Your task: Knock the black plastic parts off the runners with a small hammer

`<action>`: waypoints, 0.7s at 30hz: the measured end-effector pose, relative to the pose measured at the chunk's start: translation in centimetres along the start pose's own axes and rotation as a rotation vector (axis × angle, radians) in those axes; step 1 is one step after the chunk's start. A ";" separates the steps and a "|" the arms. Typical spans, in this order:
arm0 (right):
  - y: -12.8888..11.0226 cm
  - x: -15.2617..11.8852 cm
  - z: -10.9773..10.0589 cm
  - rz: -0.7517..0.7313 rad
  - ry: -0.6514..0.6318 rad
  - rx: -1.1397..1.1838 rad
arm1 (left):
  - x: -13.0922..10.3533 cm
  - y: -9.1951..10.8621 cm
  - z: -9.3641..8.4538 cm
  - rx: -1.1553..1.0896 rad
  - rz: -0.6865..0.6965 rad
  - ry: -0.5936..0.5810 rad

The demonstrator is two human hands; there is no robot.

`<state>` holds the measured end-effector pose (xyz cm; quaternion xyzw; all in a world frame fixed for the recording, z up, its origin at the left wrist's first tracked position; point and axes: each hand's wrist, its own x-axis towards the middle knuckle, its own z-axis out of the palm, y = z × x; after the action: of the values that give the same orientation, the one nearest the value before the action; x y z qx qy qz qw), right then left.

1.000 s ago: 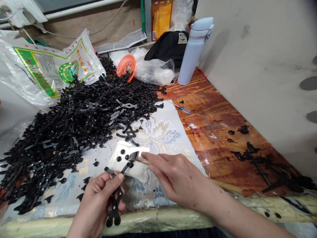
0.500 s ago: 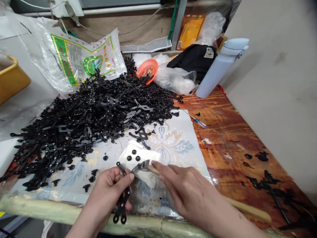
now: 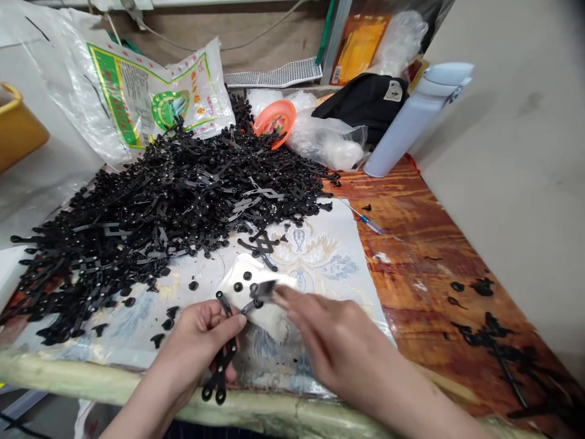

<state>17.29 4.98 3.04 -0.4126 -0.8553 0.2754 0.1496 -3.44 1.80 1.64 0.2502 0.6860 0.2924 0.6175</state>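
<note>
My left hand [image 3: 208, 338] pinches a black jointed linkage [image 3: 222, 372], its crossed arms hanging below the fingers and one arm reaching over a white pad [image 3: 274, 323]. In my right hand [image 3: 338, 329] is a hammer with a wooden handle [image 3: 450, 384]. The dark hammer head [image 3: 264, 289], smeared by motion, hovers over the pad close to the linkage's far end; whether they touch I cannot tell. Small round black caps [image 3: 238, 286] lie on the pad. Behind it rests another crossed linkage [image 3: 262, 247].
A big heap of black linkages [image 3: 183, 195] covers the left and back. Behind stand a printed plastic bag [image 3: 155, 91], an orange dish [image 3: 275, 122] and a leaning blue bottle [image 3: 415, 122]. A thin screwdriver [image 3: 370, 224] lies right of the patterned sheet [image 3: 338, 244]; black scraps [image 3: 498, 360] lie at far right.
The hammer head has risen off the linkage's end and tilted, along with my right hand. My left hand keeps its hold. The whole view has shifted slightly.
</note>
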 end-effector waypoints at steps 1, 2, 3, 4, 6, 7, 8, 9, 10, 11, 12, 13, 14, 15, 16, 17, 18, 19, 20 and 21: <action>0.0 0.1 0.0 0.009 -0.036 -0.015 | 0.0 0.1 0.0 0.002 -0.003 -0.004; 0.0 0.1 0.0 0.023 -0.070 -0.017 | 0.0 0.2 -0.1 0.005 -0.001 -0.005; 0.2 0.2 0.0 0.044 -0.088 0.001 | 0.0 0.3 -0.2 0.013 0.003 -0.003; 0.4 0.2 -0.1 0.068 -0.083 0.039 | 0.1 0.3 -0.3 0.023 0.014 0.000; 1.2 0.3 -0.3 0.108 -0.023 0.142 | 0.5 0.3 -0.6 0.058 0.035 0.003; 1.7 0.3 -0.4 0.123 0.021 0.187 | 0.6 0.3 -0.8 0.077 0.044 -0.001; 2.1 0.3 -0.4 0.139 0.068 0.208 | 0.8 0.2 -1.0 0.092 0.049 -0.010; 2.6 0.2 -0.3 0.158 0.110 0.201 | 1.0 0.2 -1.1 0.102 0.051 -0.019; 3.0 0.1 -0.2 0.178 0.146 0.163 | 1.1 0.2 -1.2 0.107 0.051 -0.029; 3.3 0.0 0.0 0.199 0.173 0.100 | 1.2 0.2 -1.3 0.111 0.049 -0.037; 3.5 -0.1 0.2 0.226 0.187 0.021 | 1.2 0.1 -1.4 0.115 0.047 -0.045; 3.7 -0.1 0.4 0.257 0.191 -0.065 | 1.2 0.1 -1.4 0.121 0.046 -0.051; 3.9 -0.2 0.6 0.289 0.182 -0.146 | 1.1 0.1 -1.5 0.127 0.046 -0.055; 4.0 -0.2 0.8 0.320 0.168 -0.215 | 1.0 0.1 -1.5 0.134 0.054 -0.054; 4.1 -0.2 1.0 0.348 0.151 -0.263 | 0.9 0.0 -1.6 0.142 0.067 -0.047; 4.2 -0.2 1.1 0.367 0.139 -0.288 | 0.8 0.0 -1.6 0.153 0.085 -0.036; 4.4 -0.2 1.2 0.375 0.130 -0.293 | 0.7 0.1 -1.6 0.173 0.101 -0.028; 4.5 -0.2 1.3 0.375 0.125 -0.283 | 0.7 0.2 -1.6 0.204 0.112 -0.029; 4.6 -0.1 1.3 0.375 0.122 -0.267 | 0.7 0.5 -1.5 0.247 0.117 -0.038; 4.7 -0.1 1.3 0.377 0.123 -0.253 | 0.8 0.8 -1.5 0.293 0.112 -0.056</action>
<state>19.67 6.80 -0.82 -0.5965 -0.7801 0.1636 0.0946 -4.99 2.75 1.74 0.3834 0.6887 0.2160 0.5762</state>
